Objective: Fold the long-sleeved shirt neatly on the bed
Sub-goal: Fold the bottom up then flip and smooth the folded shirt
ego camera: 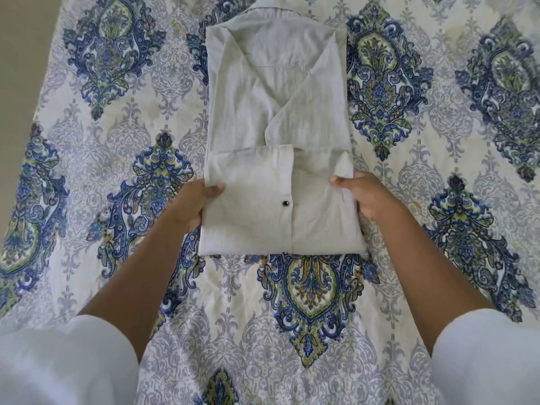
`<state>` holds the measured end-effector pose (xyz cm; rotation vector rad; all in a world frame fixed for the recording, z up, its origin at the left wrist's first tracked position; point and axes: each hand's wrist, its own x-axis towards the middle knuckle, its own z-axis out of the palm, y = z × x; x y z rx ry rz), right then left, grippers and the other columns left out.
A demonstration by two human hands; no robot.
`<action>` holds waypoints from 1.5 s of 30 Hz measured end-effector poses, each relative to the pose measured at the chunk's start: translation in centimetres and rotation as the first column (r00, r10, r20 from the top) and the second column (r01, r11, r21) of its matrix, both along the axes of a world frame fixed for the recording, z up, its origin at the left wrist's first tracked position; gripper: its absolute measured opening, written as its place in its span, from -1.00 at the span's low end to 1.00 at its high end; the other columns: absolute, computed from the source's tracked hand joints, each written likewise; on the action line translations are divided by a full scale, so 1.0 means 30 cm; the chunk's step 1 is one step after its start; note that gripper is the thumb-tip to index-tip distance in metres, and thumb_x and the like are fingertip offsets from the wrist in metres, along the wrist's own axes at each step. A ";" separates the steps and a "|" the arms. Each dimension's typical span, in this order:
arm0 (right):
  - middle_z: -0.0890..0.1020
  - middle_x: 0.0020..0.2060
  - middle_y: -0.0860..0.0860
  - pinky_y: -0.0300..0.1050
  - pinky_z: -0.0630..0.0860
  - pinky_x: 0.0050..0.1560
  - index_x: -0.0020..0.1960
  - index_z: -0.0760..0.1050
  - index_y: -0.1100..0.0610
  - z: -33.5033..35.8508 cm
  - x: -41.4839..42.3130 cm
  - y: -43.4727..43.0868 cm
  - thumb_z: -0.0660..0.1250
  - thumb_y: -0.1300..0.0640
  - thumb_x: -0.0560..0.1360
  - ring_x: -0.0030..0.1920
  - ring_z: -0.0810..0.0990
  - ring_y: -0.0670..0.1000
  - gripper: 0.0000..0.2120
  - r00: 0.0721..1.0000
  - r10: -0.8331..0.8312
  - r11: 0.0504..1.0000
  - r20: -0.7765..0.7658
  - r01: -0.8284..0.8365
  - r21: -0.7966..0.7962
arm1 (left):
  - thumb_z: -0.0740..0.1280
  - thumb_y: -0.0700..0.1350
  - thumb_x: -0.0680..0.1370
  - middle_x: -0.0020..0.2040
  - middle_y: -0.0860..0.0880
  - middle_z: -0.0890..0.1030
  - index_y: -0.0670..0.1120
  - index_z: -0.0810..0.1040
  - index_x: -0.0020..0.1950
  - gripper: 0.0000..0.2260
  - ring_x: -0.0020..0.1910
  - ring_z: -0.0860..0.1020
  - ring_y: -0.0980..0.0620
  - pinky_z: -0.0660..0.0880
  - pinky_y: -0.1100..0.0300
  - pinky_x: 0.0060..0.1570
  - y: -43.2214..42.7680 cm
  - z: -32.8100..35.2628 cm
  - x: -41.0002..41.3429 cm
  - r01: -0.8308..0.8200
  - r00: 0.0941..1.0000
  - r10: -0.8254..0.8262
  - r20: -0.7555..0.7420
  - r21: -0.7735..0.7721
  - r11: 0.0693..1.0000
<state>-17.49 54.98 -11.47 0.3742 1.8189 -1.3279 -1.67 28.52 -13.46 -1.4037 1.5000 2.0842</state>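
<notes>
A pale grey long-sleeved shirt (274,112) lies in the middle of the bed as a narrow rectangle, collar at the far end, sleeves folded inward across the back. Its near end is doubled over into a flap showing a dark button (285,203) on the placket. My left hand (195,204) grips the flap's left edge, thumb on top and fingers underneath. My right hand (365,197) pinches the flap's right edge the same way. Both hands hold the flap just above the layer below.
The bed is covered by a white sheet (409,229) with blue and green paisley medallions. A strip of beige floor (20,83) shows past the bed's left edge. My white sleeves fill the lower corners.
</notes>
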 end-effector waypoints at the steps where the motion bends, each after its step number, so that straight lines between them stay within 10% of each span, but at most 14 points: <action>1: 0.63 -0.12 0.04 -0.03 0.54 0.05 0.19 0.50 0.29 -0.001 -0.004 -0.010 0.42 0.21 0.43 -0.04 0.61 0.06 -0.64 0.999 0.031 0.999 -0.025 -0.030 0.033 | 0.31 -0.25 0.52 -0.14 -0.09 0.64 -0.18 0.52 0.02 -0.90 -0.16 0.62 -0.06 0.56 0.07 -0.24 -0.001 0.002 -0.005 0.012 1.000 -0.012 0.011 -0.015 1.000; 10: 0.60 0.12 0.14 0.11 0.44 0.27 0.26 0.47 0.27 -0.015 -0.066 -0.074 0.43 0.14 0.43 0.14 0.56 0.14 -0.56 0.992 0.068 0.991 -0.110 -0.054 0.125 | 0.35 -0.16 0.52 -0.05 -0.21 0.62 -0.17 0.56 0.00 -0.89 -0.07 0.61 -0.19 0.57 -0.12 -0.03 -0.026 0.001 -0.098 -0.011 1.000 0.013 0.008 -0.219 0.976; 14: 0.64 0.00 0.15 0.08 0.53 0.15 0.19 0.51 0.28 0.006 -0.077 -0.047 0.41 0.14 0.45 -0.03 0.61 0.11 -0.64 0.997 -0.038 0.996 -0.073 0.044 0.079 | 0.33 -0.19 0.53 -0.20 -0.06 0.64 -0.10 0.56 -0.11 -0.96 -0.29 0.64 0.00 0.57 0.11 -0.31 -0.029 0.033 -0.126 -0.090 0.993 0.077 -0.091 -0.151 0.984; 19: 0.64 -0.03 0.16 -0.05 0.53 0.05 0.18 0.52 0.29 -0.008 -0.098 -0.077 0.36 0.23 0.48 -0.08 0.60 0.10 -0.71 0.978 -0.054 0.989 -0.201 0.080 0.122 | 0.31 -0.18 0.55 -0.20 -0.05 0.61 -0.16 0.57 0.00 -0.91 -0.22 0.59 -0.04 0.56 0.12 -0.20 -0.025 0.020 -0.166 -0.106 0.994 0.094 -0.063 -0.243 0.964; 23: 0.58 0.12 0.17 -0.16 0.36 -0.09 0.22 0.43 0.26 -0.020 -0.071 -0.116 0.22 0.10 0.57 0.02 0.54 0.10 -0.70 0.870 0.180 0.900 -0.459 0.043 0.434 | 0.24 -0.16 0.56 -0.10 -0.15 0.58 -0.21 0.50 0.02 -0.86 -0.10 0.50 -0.10 0.41 0.23 -0.27 0.025 0.035 -0.201 0.107 0.986 0.007 0.164 -0.680 0.725; 28: 0.58 0.12 0.13 -0.19 0.38 0.02 0.24 0.46 0.26 -0.036 -0.027 -0.099 0.18 0.15 0.59 0.12 0.53 0.09 -0.71 0.837 -0.003 0.936 -0.547 0.194 0.293 | 0.19 -0.17 0.55 0.29 -0.17 0.42 -0.20 0.33 0.28 -0.69 0.26 0.39 -0.20 0.36 -0.09 0.13 0.109 0.065 -0.226 0.212 0.962 0.042 0.271 -0.832 0.513; 35: 0.50 -0.35 0.07 -0.18 0.36 -0.27 -0.17 0.56 0.21 -0.035 -0.095 -0.081 0.30 0.25 0.46 -0.31 0.42 0.00 -0.93 0.906 -0.169 0.929 -0.387 0.277 0.244 | 0.16 -0.26 0.53 -0.27 -0.06 0.47 -0.16 0.43 -0.09 -0.92 -0.14 0.45 -0.08 0.36 0.12 -0.17 0.011 0.000 -0.217 0.085 0.969 0.122 0.214 -0.756 0.649; 40: 0.37 -0.45 0.02 -0.15 0.23 -0.37 -0.39 0.32 0.14 -0.026 -0.111 -0.084 0.25 0.16 0.52 -0.43 0.29 -0.02 -0.68 0.926 -0.146 0.941 -0.349 0.238 0.239 | 0.21 -0.17 0.52 -0.14 -0.27 0.54 -0.24 0.48 -0.06 -0.85 -0.06 0.54 -0.29 0.50 -0.07 -0.10 0.002 -0.011 -0.203 0.109 0.974 0.080 0.210 -0.754 0.648; 45: 0.62 -0.11 0.26 0.02 0.53 0.00 -0.10 0.55 0.31 -0.017 -0.124 -0.110 0.28 0.12 0.54 0.09 0.58 0.21 -0.77 0.917 -0.119 0.966 -0.382 0.195 0.167 | 0.28 -0.07 0.54 0.22 -0.20 0.50 -0.20 0.43 0.28 -0.65 0.21 0.45 -0.20 0.39 -0.02 0.12 0.039 -0.014 -0.214 0.168 0.986 -0.072 0.153 -0.836 0.522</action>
